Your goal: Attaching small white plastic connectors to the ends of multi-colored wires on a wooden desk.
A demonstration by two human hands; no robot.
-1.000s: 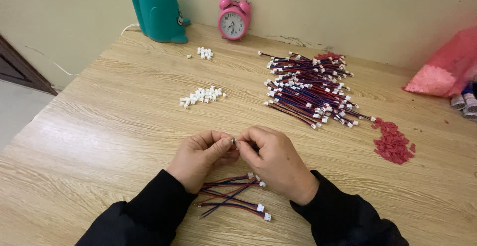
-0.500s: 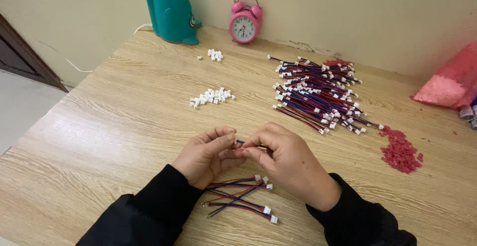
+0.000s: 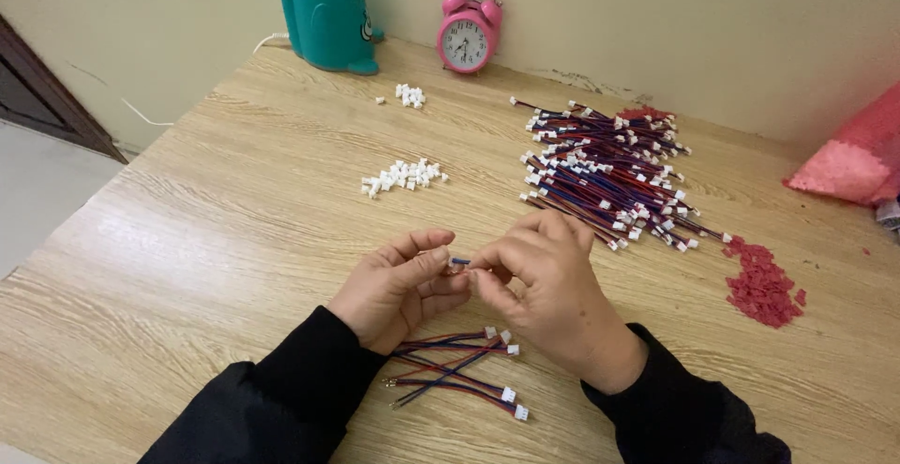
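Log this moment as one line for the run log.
left hand: pinching wire | right hand: pinching same wire | near: wire pile, white connectors, few wires under wrists

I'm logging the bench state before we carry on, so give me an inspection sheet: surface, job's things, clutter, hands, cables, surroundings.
Surface: wooden table, light grain, no damage seen.
Job's things: small wire piece pinched between both hands; finished leads lie near the wrists; big wire bundle at the far right; white connectors in a loose row, with a smaller white heap further back.
Clutter: red scraps at right; pink bag at the right edge.
Hands: left hand and right hand, fingertips meeting on the wire piece.
Cables: white cord running behind the holder.
Surroundings: teal holder, pink alarm clock, plain wall.
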